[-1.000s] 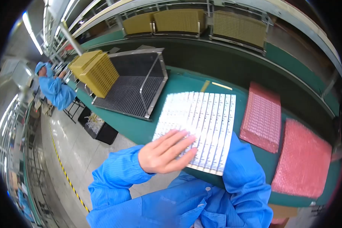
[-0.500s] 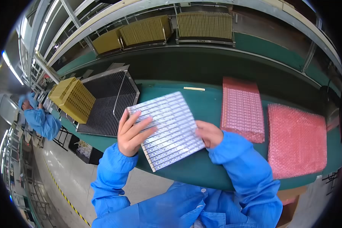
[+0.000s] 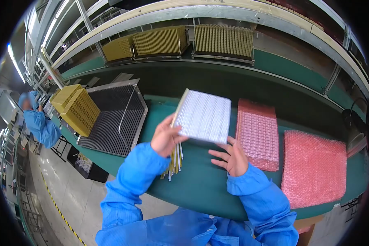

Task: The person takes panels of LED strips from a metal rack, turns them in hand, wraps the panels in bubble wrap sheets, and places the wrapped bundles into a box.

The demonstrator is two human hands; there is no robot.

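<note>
Fisheye frame: edges bowed, corners black. Tube lights (image 3: pixel 15 63): bright, beyond left end of desk (image 3: pixel 201 184). Desk: evenly lit. Floor (image 3: pixel 65 184) past left edge: pale glare.

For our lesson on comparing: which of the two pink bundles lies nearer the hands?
The pink bundle with rows of pale marks, beside the right hand; the other pink bundle, farther right, shows plain bubble wrap.

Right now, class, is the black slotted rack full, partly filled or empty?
Partly filled: yellow boards stand at one end of the black rack, while slots beside them show bare.
</note>
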